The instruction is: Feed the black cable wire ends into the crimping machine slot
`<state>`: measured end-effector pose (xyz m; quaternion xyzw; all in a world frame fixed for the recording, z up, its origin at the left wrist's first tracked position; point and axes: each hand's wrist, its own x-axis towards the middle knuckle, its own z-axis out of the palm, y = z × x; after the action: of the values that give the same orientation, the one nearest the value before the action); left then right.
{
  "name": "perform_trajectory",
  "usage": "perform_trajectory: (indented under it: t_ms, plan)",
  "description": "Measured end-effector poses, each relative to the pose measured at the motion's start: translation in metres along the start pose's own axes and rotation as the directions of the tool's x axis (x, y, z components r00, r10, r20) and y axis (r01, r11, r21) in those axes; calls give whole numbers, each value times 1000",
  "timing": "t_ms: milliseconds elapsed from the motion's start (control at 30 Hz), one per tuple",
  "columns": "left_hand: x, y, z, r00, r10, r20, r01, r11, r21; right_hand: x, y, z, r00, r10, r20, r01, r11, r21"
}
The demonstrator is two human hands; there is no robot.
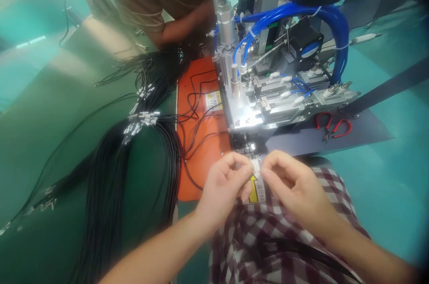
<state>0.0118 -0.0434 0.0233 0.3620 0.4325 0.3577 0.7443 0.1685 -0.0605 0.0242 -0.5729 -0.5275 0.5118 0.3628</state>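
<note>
My left hand [223,181] is closed in a pinch, thumb against forefinger, in front of the machine [246,116]. Close beside it on the right, my right hand [295,181] is pinched too. A small gap separates the two sets of fingertips. Something thin and pale shows between them, too small and blurred to name. Behind the fingers a label with a yellow arrow [254,190] is partly covered. Thin black cables [191,141] run over the orange mat [201,172] just left of my hands, toward the machine.
A thick bundle of black cables [107,185] with metal ends [144,117] lies on the green table [40,141]. Red-handled pliers [330,129] rest right of the machine. Blue air tubes [295,10] arch above it. Across the table is another person's forearm [184,27].
</note>
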Motion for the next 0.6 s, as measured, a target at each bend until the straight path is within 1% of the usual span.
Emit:
perform_trajectory:
  t_ms: [67,100,133,167,233,300,333,500,600]
  plan:
    - [0,1,0,1000,0,18,-1,1000,24,3,1,-2,988,132,84,-139,987,85]
    - [0,2,0,999,-12,35,11,999,32,4,2,-2,980,164,111,-176,978,111]
    - [1,3,0,998,-25,52,24,999,36,5,2,-3,981,155,115,-168,979,116]
    - [1,4,0,997,-37,66,34,999,42,5,2,-4,989,111,101,-121,988,100]
    - [1,7,1,996,-45,73,41,997,58,4,3,-5,998,-25,61,24,999,21]
    - [1,9,2,997,-50,50,45,994,96,3,3,-6,987,-158,40,161,984,-75]
    - [1,10,2,998,-52,32,48,992,117,3,3,-6,978,-207,37,210,971,-111]
    - [2,10,3,997,-55,-51,63,983,172,6,2,-10,936,-345,74,353,914,-200]
    - [1,12,5,992,-69,-110,90,976,198,9,2,-12,891,-443,98,452,847,-280]
